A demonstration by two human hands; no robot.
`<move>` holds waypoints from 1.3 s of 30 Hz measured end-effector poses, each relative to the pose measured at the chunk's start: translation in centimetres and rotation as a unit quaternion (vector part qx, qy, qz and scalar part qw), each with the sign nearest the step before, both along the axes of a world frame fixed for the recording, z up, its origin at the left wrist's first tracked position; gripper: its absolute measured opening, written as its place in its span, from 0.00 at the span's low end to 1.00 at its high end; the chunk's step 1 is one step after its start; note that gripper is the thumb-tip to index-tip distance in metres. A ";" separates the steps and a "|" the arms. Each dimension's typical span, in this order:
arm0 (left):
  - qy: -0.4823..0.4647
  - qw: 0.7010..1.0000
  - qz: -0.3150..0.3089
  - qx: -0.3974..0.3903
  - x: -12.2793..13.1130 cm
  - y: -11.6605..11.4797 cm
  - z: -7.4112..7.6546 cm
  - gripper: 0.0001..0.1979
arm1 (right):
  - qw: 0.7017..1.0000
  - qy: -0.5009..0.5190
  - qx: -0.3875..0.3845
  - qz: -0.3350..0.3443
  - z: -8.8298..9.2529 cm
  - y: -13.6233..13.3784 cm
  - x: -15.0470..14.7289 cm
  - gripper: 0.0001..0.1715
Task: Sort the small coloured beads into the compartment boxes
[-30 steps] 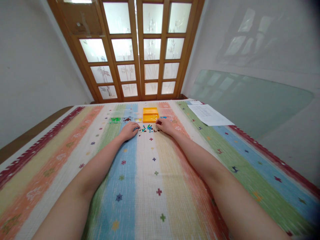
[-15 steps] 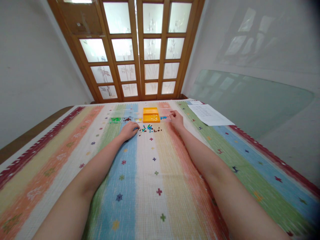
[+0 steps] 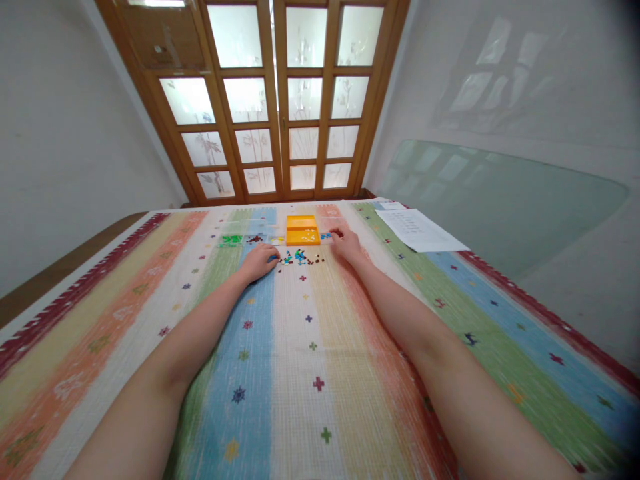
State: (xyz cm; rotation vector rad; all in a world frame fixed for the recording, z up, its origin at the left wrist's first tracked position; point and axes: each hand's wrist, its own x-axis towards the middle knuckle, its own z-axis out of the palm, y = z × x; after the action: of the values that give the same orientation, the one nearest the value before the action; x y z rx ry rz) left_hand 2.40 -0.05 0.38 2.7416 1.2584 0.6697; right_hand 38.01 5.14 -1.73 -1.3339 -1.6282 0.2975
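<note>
A loose pile of small coloured bricks (image 3: 299,255), mostly blue, green and brown, lies on the tablecloth. My left hand (image 3: 259,261) rests at the pile's left edge, fingers curled together. A bit of blue shows by its fingertips, too small to name. My right hand (image 3: 346,243) is over the clear container on the right, beside small blue pieces (image 3: 326,236). Its thumb and fingers are bent into a pinch; what they hold, if anything, is hidden. Between and beyond my hands sits an open orange box (image 3: 303,228) with pale pieces in its near part.
Green pieces (image 3: 231,239), dark brown pieces (image 3: 255,239) and yellow pieces (image 3: 277,240) are in clear containers left of the box. A printed paper sheet (image 3: 420,230) lies at the right. A glass sheet (image 3: 500,200) leans on the right wall; wooden doors (image 3: 280,133) stand beyond the table.
My right hand has moved a little left and down, closer to the blue pieces. My left hand has stayed almost still at the pile.
</note>
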 end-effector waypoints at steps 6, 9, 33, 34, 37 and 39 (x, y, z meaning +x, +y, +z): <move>-0.004 1.000 -0.003 -0.006 0.2 -0.2 0.2 0.09 | 0.999 -0.042 -0.016 0.011 -0.1 -0.5 -0.6 0.15; -0.019 1.000 0.014 -0.013 0.3 -0.3 0.2 0.09 | 0.997 -0.075 -0.025 0.027 0.4 -1.1 -1.5 0.14; -0.033 0.999 -0.032 -0.028 2.4 -1.7 0.7 0.09 | 0.938 -0.260 -0.047 0.226 2.0 -2.6 -2.6 0.04; -0.034 0.999 -0.028 -0.029 2.3 -1.7 0.6 0.09 | 0.940 -0.255 -0.049 0.221 2.0 -2.6 -2.7 0.04; -0.034 0.999 -0.025 -0.025 2.1 -1.6 0.5 0.09 | 0.953 -0.226 -0.057 0.196 2.0 -2.9 -3.0 0.05; -0.031 0.999 -0.023 -0.019 2.0 -1.5 0.5 0.09 | 0.965 -0.197 -0.051 0.165 2.2 -3.2 -3.2 0.05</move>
State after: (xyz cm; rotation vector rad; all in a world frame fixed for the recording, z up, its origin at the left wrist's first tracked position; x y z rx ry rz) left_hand 4.40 -1.55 0.85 2.6875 1.1796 0.7128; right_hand 34.85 1.99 0.43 -1.2474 -2.2040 0.3322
